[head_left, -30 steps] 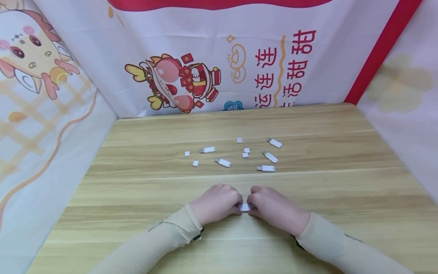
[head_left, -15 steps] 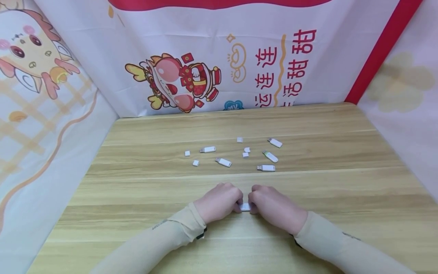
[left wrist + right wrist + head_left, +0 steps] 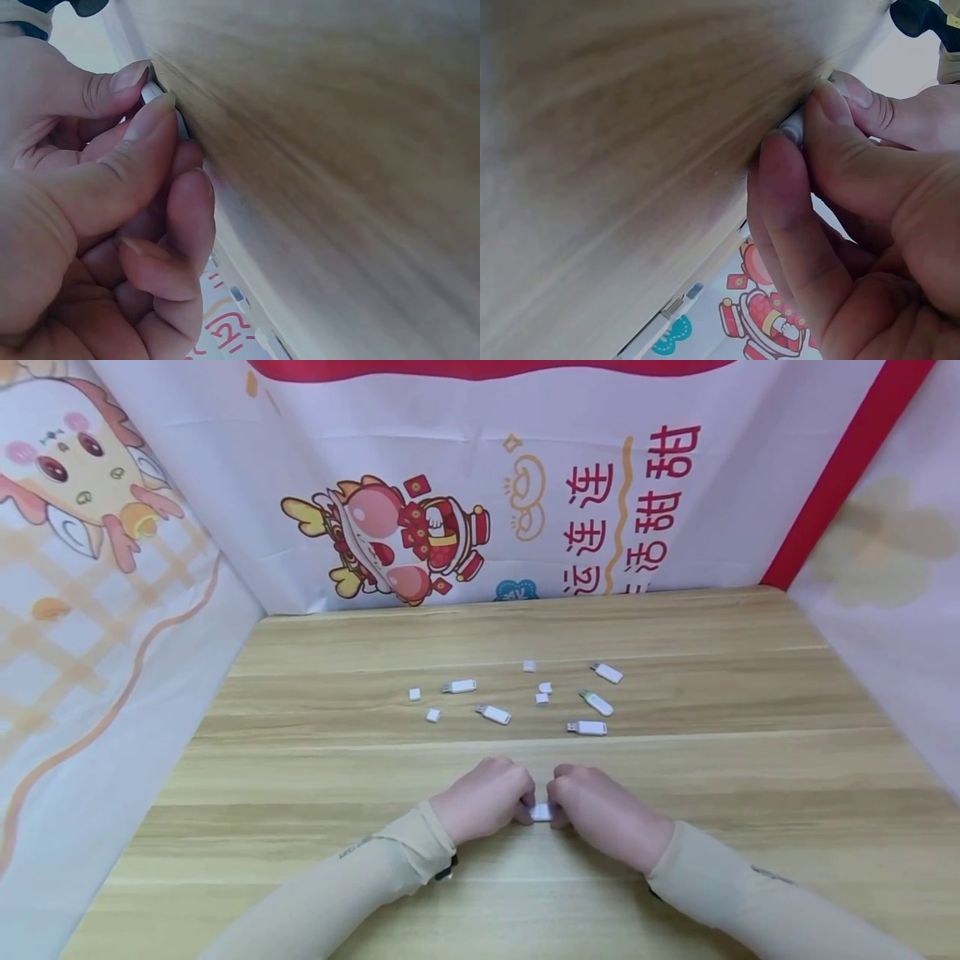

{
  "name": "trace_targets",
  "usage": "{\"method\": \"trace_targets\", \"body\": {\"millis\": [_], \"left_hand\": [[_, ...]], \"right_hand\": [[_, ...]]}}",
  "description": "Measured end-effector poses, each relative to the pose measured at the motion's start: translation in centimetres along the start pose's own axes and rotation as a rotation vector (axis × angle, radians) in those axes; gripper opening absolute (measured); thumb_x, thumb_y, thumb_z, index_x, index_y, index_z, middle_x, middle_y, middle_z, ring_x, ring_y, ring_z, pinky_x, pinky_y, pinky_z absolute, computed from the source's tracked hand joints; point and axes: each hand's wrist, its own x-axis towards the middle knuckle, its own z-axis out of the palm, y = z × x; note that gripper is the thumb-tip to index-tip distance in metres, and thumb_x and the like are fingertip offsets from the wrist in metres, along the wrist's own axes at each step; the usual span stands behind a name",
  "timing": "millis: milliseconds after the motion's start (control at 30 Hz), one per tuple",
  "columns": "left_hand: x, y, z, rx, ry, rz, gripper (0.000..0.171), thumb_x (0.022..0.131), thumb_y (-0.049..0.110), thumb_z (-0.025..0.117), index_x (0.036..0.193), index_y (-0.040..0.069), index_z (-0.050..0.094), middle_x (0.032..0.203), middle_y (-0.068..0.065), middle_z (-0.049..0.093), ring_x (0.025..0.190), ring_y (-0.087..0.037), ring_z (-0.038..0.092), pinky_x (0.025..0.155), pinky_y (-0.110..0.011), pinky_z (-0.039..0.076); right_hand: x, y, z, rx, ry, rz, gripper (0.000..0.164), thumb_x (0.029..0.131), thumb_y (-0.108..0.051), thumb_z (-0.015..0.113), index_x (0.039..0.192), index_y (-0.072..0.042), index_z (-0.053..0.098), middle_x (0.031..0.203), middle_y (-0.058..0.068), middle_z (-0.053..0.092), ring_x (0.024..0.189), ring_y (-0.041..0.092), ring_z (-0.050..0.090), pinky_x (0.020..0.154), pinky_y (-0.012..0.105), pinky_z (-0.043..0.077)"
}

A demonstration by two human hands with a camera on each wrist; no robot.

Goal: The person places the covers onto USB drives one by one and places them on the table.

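Observation:
Close over the wooden table (image 3: 315, 793), a small white USB stick (image 3: 541, 812) lies lengthwise between the two hands. My left hand (image 3: 486, 799) pinches its left end between thumb and fingers, and my right hand (image 3: 604, 812) pinches the other end. In the left wrist view a white strip of the USB stick (image 3: 152, 91) shows between the thumbs. The right wrist view shows its rounded pale end (image 3: 793, 126) between thumb and forefinger. Fingers cover both ends, so a cap on it is hidden from sight.
Beyond the hands lie several uncapped white USB sticks, among them one at the left (image 3: 460, 687), one nearest the right hand (image 3: 591, 728) and a green-edged one (image 3: 597, 702). Loose white caps, such as the leftmost cap (image 3: 414, 694), lie among them. Printed cloth (image 3: 450, 435) walls the back.
Both hands keep their hold on the USB stick in nearly the same spot. The whole head view has shifted slightly, and the things on the table are unmoved.

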Motion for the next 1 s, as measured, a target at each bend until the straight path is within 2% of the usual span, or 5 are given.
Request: {"method": "trace_targets", "body": {"millis": [333,633,800,1000], "left_hand": [[0.2,-0.1,-0.1,-0.021,-0.009,-0.011,0.005,0.079,0.011,0.083,0.079,0.010,0.078,0.070,0.008,0.068,0.061,0.002,0.055,0.059,-0.013,0.046],[-0.1,0.0,-0.3,-0.033,-0.020,-0.028,0.006,0.080,0.013,0.083,0.082,0.010,0.078,0.070,0.009,0.067,0.061,0.000,0.055,0.060,-0.014,0.046],[-0.5,0.1,-0.3,-0.025,-0.022,-0.026,0.005,0.082,0.014,0.081,0.085,0.012,0.078,0.069,0.012,0.065,0.061,0.000,0.054,0.060,-0.014,0.045],[-0.8,0.1,-0.2,0.031,-0.012,-0.002,0.006,0.084,0.017,0.081,0.086,0.013,0.078,0.065,0.015,0.059,0.057,0.000,0.050,0.056,-0.015,0.042]], "right_hand": [[-0.1,0.1,0.2,-0.026,0.039,-0.028,0.012,0.082,0.000,0.076,0.073,-0.005,0.071,0.065,-0.004,0.047,0.056,0.006,0.044,0.049,0.018,0.041],[-0.2,-0.1,-0.3,-0.017,0.004,-0.044,0.009,0.084,0.000,0.075,0.078,-0.005,0.071,0.069,-0.002,0.052,0.059,0.006,0.048,0.052,0.019,0.044],[-0.3,-0.2,-0.6,-0.016,-0.025,-0.039,0.005,0.084,-0.006,0.078,0.083,-0.004,0.073,0.071,-0.003,0.052,0.060,0.005,0.046,0.052,0.019,0.043],[-0.5,-0.2,-1.1,-0.035,-0.038,-0.048,0.014,0.081,-0.015,0.082,0.083,-0.005,0.073,0.070,-0.005,0.050,0.057,0.004,0.044,0.051,0.019,0.041]]}}
